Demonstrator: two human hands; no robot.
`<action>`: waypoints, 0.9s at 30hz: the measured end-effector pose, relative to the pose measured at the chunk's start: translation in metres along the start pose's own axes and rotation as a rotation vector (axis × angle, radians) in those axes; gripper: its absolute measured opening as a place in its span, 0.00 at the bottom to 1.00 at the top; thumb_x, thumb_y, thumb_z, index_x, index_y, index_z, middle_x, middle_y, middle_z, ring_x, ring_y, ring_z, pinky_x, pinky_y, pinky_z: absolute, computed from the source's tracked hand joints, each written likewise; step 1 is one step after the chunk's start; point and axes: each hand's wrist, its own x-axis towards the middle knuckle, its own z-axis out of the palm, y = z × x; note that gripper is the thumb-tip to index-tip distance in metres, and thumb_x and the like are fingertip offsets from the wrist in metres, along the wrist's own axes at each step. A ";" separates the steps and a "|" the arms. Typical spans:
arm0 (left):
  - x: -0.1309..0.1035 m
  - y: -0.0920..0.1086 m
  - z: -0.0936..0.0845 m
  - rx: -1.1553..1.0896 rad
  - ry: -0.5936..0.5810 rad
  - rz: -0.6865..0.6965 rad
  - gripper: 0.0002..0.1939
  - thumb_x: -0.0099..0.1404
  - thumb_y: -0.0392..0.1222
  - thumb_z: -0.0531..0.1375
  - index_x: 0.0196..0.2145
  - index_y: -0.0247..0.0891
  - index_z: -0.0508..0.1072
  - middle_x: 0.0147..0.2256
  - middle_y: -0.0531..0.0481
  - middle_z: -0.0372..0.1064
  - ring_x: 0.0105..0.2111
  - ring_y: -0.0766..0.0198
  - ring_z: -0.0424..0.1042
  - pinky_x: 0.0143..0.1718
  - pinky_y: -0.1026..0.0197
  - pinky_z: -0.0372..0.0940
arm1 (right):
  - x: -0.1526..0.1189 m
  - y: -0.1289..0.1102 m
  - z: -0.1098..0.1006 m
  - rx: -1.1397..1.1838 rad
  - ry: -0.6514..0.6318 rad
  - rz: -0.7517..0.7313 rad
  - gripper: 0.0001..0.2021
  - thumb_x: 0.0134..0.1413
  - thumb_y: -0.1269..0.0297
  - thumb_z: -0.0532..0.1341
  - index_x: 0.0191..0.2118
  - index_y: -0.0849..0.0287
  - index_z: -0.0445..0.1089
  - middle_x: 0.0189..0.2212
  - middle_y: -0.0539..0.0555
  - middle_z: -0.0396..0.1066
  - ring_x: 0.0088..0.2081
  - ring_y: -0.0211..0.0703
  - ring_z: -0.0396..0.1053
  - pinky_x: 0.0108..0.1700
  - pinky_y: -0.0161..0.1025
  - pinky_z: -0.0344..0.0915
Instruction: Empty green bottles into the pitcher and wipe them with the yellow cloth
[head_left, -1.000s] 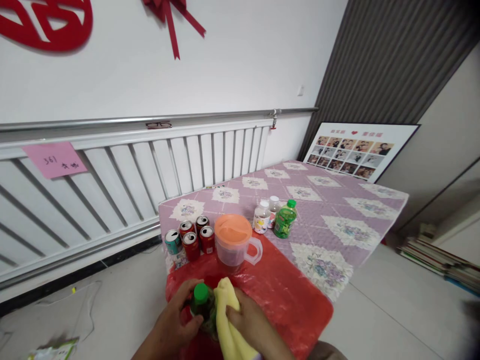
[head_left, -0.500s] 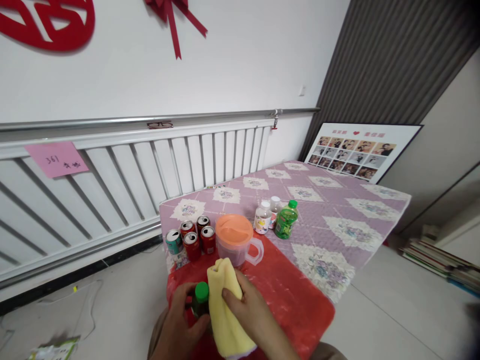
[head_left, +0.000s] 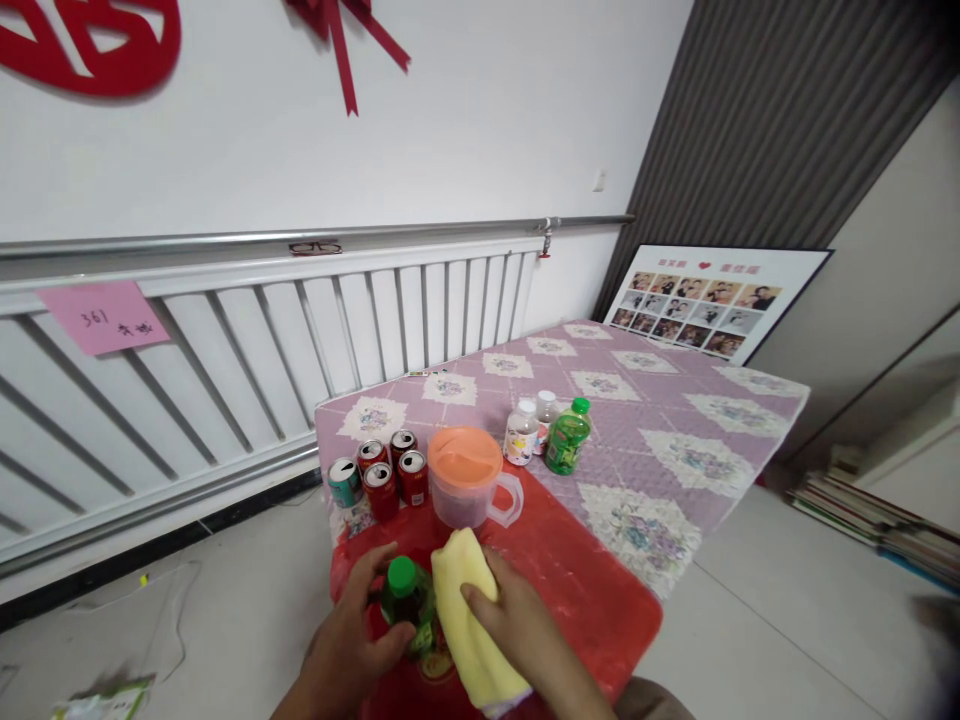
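Observation:
A green-capped bottle (head_left: 409, 600) stands upright on the red sheet (head_left: 570, 570) near the table's front edge. My left hand (head_left: 360, 630) curls round the left side of this bottle, thumb and fingers on it. My right hand (head_left: 510, 610) grips a folded yellow cloth (head_left: 469, 620) just right of the bottle. Behind the cloth sits a clear pitcher (head_left: 459, 503) with an orange lid and a handle on its right.
Several cans (head_left: 381, 490) stand left of the pitcher. Two white-capped bottles (head_left: 519, 440) and another green bottle (head_left: 568, 440) are behind it to the right. A patterned cloth (head_left: 637, 400) covers the table; a radiator (head_left: 247, 340) runs along the wall.
My right hand and the yellow cloth have moved slightly right, away from the bottle. My left hand has shifted a little left, and more of the bottle shows.

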 end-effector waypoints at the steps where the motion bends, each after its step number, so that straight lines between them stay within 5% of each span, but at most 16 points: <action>1: -0.001 -0.002 0.003 0.014 0.047 -0.015 0.33 0.53 0.37 0.61 0.56 0.42 0.58 0.54 0.43 0.65 0.48 0.51 0.71 0.50 0.49 0.66 | 0.001 -0.007 -0.003 0.026 0.022 -0.008 0.22 0.52 0.65 0.56 0.55 0.59 0.64 0.52 0.58 0.71 0.51 0.50 0.69 0.53 0.44 0.62; 7: -0.004 0.000 0.020 0.098 0.164 0.011 0.24 0.54 0.38 0.61 0.49 0.41 0.62 0.48 0.45 0.67 0.46 0.52 0.70 0.50 0.47 0.66 | 0.004 -0.042 -0.001 0.089 0.044 -0.090 0.23 0.50 0.67 0.58 0.55 0.55 0.64 0.52 0.55 0.71 0.51 0.49 0.68 0.54 0.44 0.61; 12: -0.004 -0.006 0.014 0.129 0.143 0.059 0.25 0.53 0.35 0.60 0.50 0.42 0.63 0.50 0.45 0.67 0.50 0.53 0.69 0.53 0.49 0.65 | 0.008 -0.019 0.016 0.089 -0.013 -0.076 0.25 0.52 0.68 0.55 0.58 0.57 0.61 0.56 0.56 0.67 0.54 0.47 0.66 0.55 0.43 0.60; 19: 0.000 -0.004 -0.001 0.098 0.004 0.077 0.30 0.52 0.32 0.58 0.54 0.42 0.66 0.55 0.44 0.66 0.56 0.50 0.64 0.59 0.47 0.58 | 0.001 0.016 0.024 -0.007 -0.082 0.016 0.19 0.47 0.70 0.57 0.47 0.60 0.71 0.45 0.59 0.75 0.46 0.51 0.72 0.49 0.43 0.65; 23: 0.002 0.001 -0.002 0.087 -0.035 0.075 0.30 0.53 0.33 0.57 0.55 0.42 0.65 0.58 0.44 0.64 0.59 0.50 0.61 0.61 0.46 0.55 | 0.002 0.013 0.013 -0.014 -0.032 0.031 0.22 0.49 0.67 0.57 0.52 0.64 0.67 0.50 0.62 0.72 0.50 0.52 0.70 0.53 0.45 0.62; 27: -0.002 -0.007 0.004 0.120 0.081 0.057 0.35 0.52 0.37 0.61 0.58 0.45 0.59 0.58 0.43 0.62 0.53 0.50 0.68 0.52 0.49 0.66 | 0.003 -0.010 -0.004 0.083 0.023 0.033 0.22 0.55 0.62 0.55 0.55 0.60 0.62 0.49 0.58 0.72 0.46 0.48 0.71 0.48 0.42 0.65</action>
